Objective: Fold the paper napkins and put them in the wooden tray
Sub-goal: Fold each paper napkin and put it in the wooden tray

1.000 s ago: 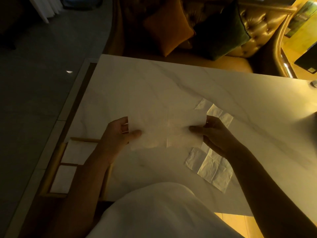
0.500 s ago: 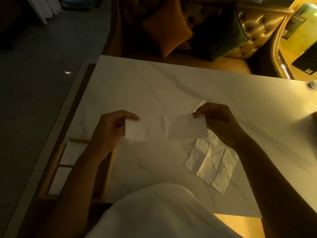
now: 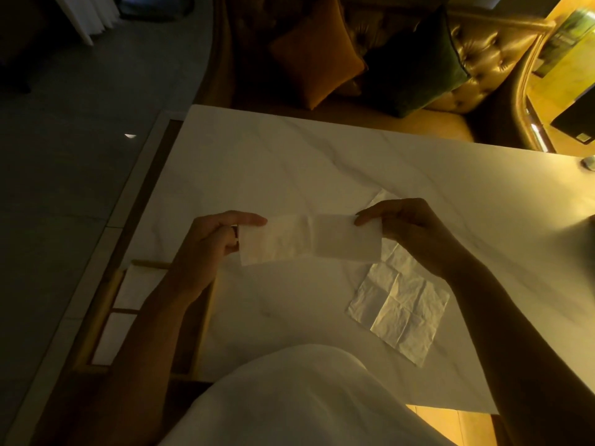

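A white paper napkin point(image 3: 309, 240), folded in half into a long strip, is held above the marble table point(image 3: 289, 162). My left hand point(image 3: 209, 246) pinches its left end and my right hand point(image 3: 409, 230) pinches its right end. Under my right hand lie more unfolded, creased napkins point(image 3: 399, 307) flat on the table. The wooden tray point(image 3: 106, 294) sits at the table's left edge, partly hidden by my left forearm, with white folded napkins point(image 3: 135, 284) in its compartments.
A tufted golden sofa point(image 3: 483, 46) with an orange cushion point(image 3: 317, 56) and a dark green cushion point(image 3: 415, 59) stands behind the table. Dark floor lies to the left. My white clothing point(image 3: 289, 400) fills the bottom centre. A small object point(image 3: 589, 163) sits at the right table edge.
The open napkin has been folded in half into a narrow strip and lifted slightly. Both hands have shifted to grip its ends.
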